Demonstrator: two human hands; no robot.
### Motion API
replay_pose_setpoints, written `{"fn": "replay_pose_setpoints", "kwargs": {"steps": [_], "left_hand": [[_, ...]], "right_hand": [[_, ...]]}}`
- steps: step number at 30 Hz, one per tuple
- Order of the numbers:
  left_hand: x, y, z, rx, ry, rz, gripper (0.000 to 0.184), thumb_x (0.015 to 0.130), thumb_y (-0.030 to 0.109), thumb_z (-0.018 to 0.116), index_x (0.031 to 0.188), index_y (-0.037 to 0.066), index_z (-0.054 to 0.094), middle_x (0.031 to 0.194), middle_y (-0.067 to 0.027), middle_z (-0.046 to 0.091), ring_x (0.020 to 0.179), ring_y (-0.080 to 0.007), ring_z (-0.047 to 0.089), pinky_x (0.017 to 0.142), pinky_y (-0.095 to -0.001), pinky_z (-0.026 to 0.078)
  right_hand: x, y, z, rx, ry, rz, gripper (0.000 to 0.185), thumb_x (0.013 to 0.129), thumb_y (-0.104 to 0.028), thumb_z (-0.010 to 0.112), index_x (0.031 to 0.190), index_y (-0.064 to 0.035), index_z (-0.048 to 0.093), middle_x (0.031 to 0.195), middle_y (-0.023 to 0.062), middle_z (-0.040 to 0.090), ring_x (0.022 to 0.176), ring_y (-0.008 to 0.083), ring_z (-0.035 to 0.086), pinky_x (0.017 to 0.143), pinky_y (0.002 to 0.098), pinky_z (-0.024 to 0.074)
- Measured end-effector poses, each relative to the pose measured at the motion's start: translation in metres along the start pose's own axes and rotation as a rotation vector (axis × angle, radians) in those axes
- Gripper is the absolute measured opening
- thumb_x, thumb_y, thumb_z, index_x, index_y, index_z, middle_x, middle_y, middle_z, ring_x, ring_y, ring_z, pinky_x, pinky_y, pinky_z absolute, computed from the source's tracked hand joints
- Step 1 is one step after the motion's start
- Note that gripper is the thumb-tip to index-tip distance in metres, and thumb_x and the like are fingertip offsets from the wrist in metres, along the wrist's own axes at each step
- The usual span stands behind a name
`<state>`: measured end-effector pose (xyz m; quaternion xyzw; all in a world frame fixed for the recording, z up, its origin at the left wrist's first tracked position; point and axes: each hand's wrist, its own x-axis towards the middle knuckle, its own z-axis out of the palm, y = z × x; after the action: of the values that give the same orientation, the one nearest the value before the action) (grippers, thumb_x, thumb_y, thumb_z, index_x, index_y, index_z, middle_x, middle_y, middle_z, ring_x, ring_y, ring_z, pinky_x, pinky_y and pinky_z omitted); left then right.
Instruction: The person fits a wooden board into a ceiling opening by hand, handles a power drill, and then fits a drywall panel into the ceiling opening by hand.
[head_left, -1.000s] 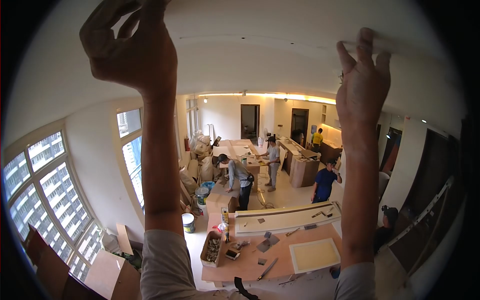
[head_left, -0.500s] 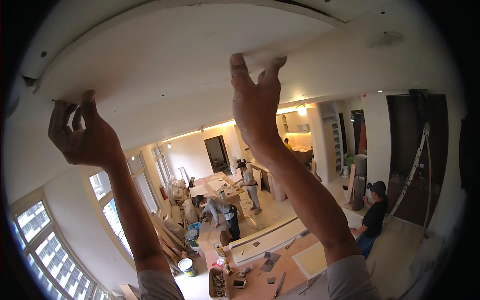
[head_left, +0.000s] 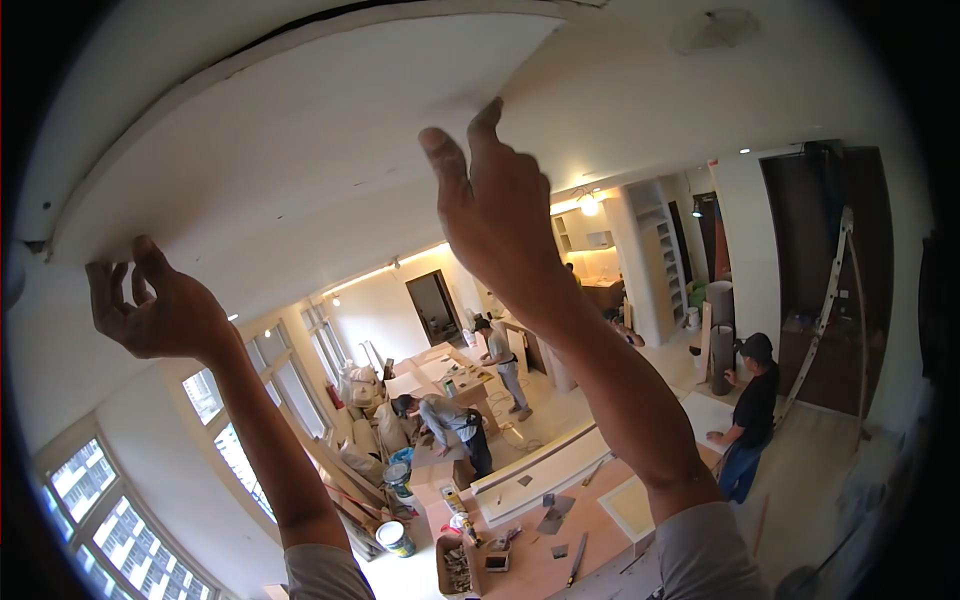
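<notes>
Overhead spans a large white panel (head_left: 300, 130) with a thick, curved outer edge. A dark gap shows beyond that edge. My left hand (head_left: 165, 310) is raised at the left, its thumb and fingertips against the panel's underside near the left corner; its fingers are bent and apart. Farther right, my right hand (head_left: 495, 195) reaches up with thumb and index finger stretched apart, near the panel's right end. Its fingertips are at the underside, and the other fingers are partly hidden behind the hand. Neither hand wraps round anything visible.
Below stands a worktable (head_left: 610, 520) with a cutter knife (head_left: 578, 558), dark sheet scraps and a box (head_left: 457, 568) of small pieces. Several people work on the floor, one in a black shirt (head_left: 755, 400). A ladder (head_left: 825, 300) leans right; a paint bucket (head_left: 395, 539) stands lower left.
The view has tilted and shifted. My left hand appears lower, and my right hand has moved left in view, nearer the panel's right corner. The panel's outer edge shows more.
</notes>
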<state>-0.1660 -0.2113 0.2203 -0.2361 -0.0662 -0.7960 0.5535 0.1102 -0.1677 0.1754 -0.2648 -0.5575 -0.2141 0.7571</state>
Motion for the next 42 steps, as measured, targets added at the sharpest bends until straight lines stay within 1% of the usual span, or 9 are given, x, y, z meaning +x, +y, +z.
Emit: {"fn": "replay_pose_setpoints", "kwargs": {"steps": [2, 6, 15, 24, 30, 33, 35, 37, 42], "left_hand": [[-0.005, 0.008, 0.003, -0.002, 0.005, -0.033, 0.052, 0.088, 0.017, 0.080, 0.128, -0.008, 0.057, 0.126, -0.0188, 0.056, 0.109, -0.0248, 0.065, 0.087, -0.0375, 0.064], [-0.009, 0.024, 0.008, 0.001, 0.005, -0.099, 0.053, 0.092, 0.015, 0.074, 0.135, -0.008, 0.051, 0.132, -0.0201, 0.051, 0.116, -0.0251, 0.061, 0.085, -0.0378, 0.064], [-0.010, 0.013, 0.009, -0.082, -0.055, -0.104, 0.069, 0.094, 0.026, 0.075, 0.141, -0.010, 0.040, 0.135, -0.0232, 0.042, 0.123, -0.0296, 0.051, 0.087, -0.0400, 0.062], [-0.008, 0.011, 0.007, -0.054, -0.107, -0.100, 0.106, 0.079, 0.055, 0.085, 0.140, -0.014, 0.033, 0.128, -0.0220, 0.040, 0.122, -0.0305, 0.050, 0.101, -0.0466, 0.053], [-0.006, 0.011, 0.005, -0.059, -0.138, -0.104, 0.106, 0.080, 0.055, 0.085, 0.141, -0.014, 0.032, 0.131, -0.0225, 0.040, 0.123, -0.0320, 0.050, 0.100, -0.0470, 0.055], [-0.008, 0.000, 0.009, -0.079, -0.101, -0.053, 0.100, 0.081, 0.048, 0.086, 0.141, -0.013, 0.034, 0.132, -0.0228, 0.041, 0.120, -0.0331, 0.052, 0.100, -0.0465, 0.056], [-0.012, -0.003, 0.015, -0.061, 0.002, -0.051, 0.069, 0.085, 0.028, 0.087, 0.128, -0.009, 0.048, 0.128, -0.0199, 0.044, 0.108, -0.0275, 0.054, 0.086, -0.0416, 0.055], [-0.014, -0.008, 0.017, -0.062, 0.009, -0.017, 0.076, 0.082, 0.026, 0.089, 0.137, -0.004, 0.046, 0.136, -0.0172, 0.044, 0.113, -0.0296, 0.053, 0.090, -0.0436, 0.054], [-0.023, -0.004, 0.021, -0.112, 0.013, -0.053, 0.086, 0.081, 0.030, 0.087, 0.145, -0.003, 0.038, 0.134, -0.0163, 0.038, 0.119, -0.0297, 0.046, 0.091, -0.0498, 0.049]], "right_hand": [[0.008, 0.007, -0.010, -0.324, 0.125, -0.111, 0.037, 0.104, -0.030, 0.058, 0.108, 0.0023, 0.075, 0.059, 0.0137, 0.066, 0.048, 0.0304, 0.063, 0.051, 0.0397, 0.0519], [0.030, 0.026, -0.008, -0.296, 0.324, -0.360, 0.025, 0.099, -0.037, 0.064, 0.093, -0.0213, 0.082, 0.062, 0.0080, 0.069, 0.049, 0.0263, 0.064, 0.049, 0.0355, 0.0499], [0.033, 0.038, -0.008, -0.214, 0.235, -0.353, 0.023, 0.093, -0.044, 0.069, 0.091, -0.0242, 0.081, 0.062, 0.0037, 0.069, 0.049, 0.0222, 0.064, 0.048, 0.0339, 0.0483], [0.038, 0.049, -0.009, -0.167, 0.214, -0.420, 0.013, 0.091, -0.033, 0.072, 0.087, -0.0265, 0.083, 0.067, 0.0031, 0.072, 0.053, 0.0201, 0.066, 0.049, 0.0331, 0.0511], [0.039, 0.046, -0.010, -0.132, 0.114, -0.402, 0.020, 0.091, -0.021, 0.066, 0.096, -0.0312, 0.082, 0.071, 0.0059, 0.070, 0.067, 0.0229, 0.071, 0.057, 0.0366, 0.0555], [0.040, 0.052, -0.011, -0.133, 0.170, -0.434, 0.021, 0.088, -0.019, 0.067, 0.094, -0.0325, 0.082, 0.069, 0.0061, 0.070, 0.066, 0.0227, 0.071, 0.057, 0.0371, 0.0552], [0.042, 0.058, -0.008, -0.112, 0.233, -0.491, 0.023, 0.087, -0.017, 0.067, 0.093, -0.0337, 0.082, 0.067, 0.0066, 0.069, 0.063, 0.0227, 0.070, 0.056, 0.0373, 0.0549], [0.045, 0.056, -0.010, -0.210, 0.240, -0.499, 0.027, 0.084, -0.015, 0.067, 0.093, -0.0351, 0.082, 0.066, 0.0049, 0.070, 0.059, 0.0217, 0.068, 0.056, 0.0362, 0.0546], [0.047, 0.056, -0.018, -0.217, 0.262, -0.524, 0.015, 0.093, -0.039, 0.070, 0.092, -0.0280, 0.081, 0.069, 0.0008, 0.072, 0.055, 0.0226, 0.066, 0.054, 0.0350, 0.0510]]}}
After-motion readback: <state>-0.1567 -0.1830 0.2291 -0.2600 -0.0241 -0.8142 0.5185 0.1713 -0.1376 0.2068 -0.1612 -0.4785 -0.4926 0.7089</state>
